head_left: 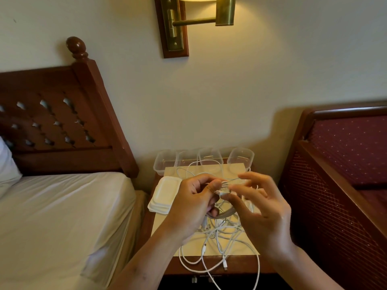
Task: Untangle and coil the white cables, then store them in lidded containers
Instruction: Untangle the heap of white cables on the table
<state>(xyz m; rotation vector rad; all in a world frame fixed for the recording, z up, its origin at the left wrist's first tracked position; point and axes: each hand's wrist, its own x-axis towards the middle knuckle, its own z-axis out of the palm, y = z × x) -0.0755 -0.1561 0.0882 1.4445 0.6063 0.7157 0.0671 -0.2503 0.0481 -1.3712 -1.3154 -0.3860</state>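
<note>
A tangle of white cables (219,243) lies on the small nightstand (188,248), with loops hanging over its front edge. My left hand (194,204) pinches a bunch of cable strands and a plug end between thumb and fingers above the table. My right hand (261,210) is just to the right of it, fingers spread and blurred, its fingertips at the same strands; its grip is unclear. Several clear plastic containers (165,162) stand in a row at the back of the nightstand. A stack of white lids (165,195) lies at the left side.
A bed with a white sheet (62,216) and a wooden headboard (62,122) stands to the left. A dark red upholstered chair (345,174) stands close on the right. A brass wall lamp (196,19) hangs above.
</note>
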